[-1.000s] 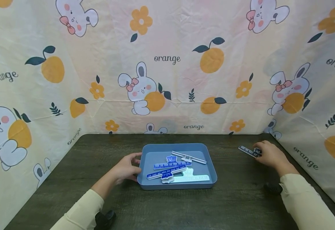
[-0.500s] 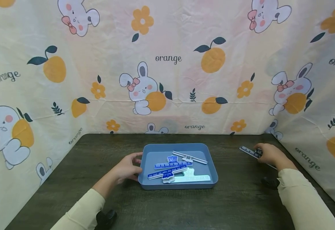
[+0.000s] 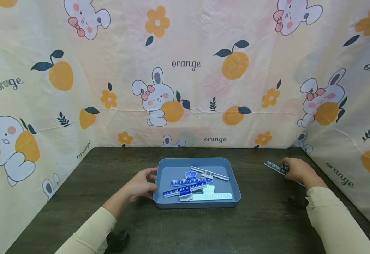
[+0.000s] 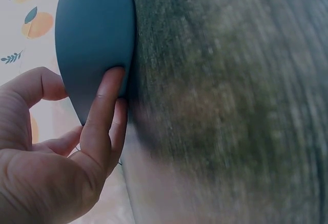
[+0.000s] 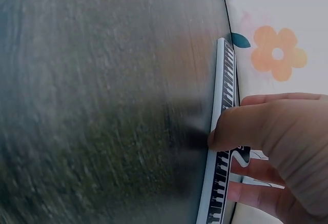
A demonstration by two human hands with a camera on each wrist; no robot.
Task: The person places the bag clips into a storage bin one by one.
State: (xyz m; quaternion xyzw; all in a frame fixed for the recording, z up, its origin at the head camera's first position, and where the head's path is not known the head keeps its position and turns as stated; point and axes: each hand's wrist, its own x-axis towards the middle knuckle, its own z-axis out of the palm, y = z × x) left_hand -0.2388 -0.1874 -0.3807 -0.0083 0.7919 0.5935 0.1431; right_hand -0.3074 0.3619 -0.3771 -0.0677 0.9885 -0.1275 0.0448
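My right hand (image 3: 299, 171) pinches a black-and-white clip with a piano-key print (image 3: 276, 168) near the table's far right corner. In the right wrist view, the thumb lies across the long bar of this music clip (image 5: 220, 178), with fingers behind it. My left hand (image 3: 140, 184) touches the left end of a blue-grey tray (image 3: 196, 205), its fingertips against the outer wall and rim. Inside the tray lie two blue piano-key clips (image 3: 185, 189), a pale mint clip (image 3: 212, 197) and a white-and-silver clip (image 3: 210, 173) with its narrow edge showing.
The dark wood-grain table (image 3: 185, 233) ends at a cloth backdrop (image 3: 197, 88) printed with rabbits and oranges. Cloth also rises along the left and right sides. A dark object (image 3: 117, 241) shows beneath the left sleeve.
The right hand has shifted slightly, so more of the black-and-white clip shows past the wrist side. The left hand stays at the tray. The head view has shifted slightly.
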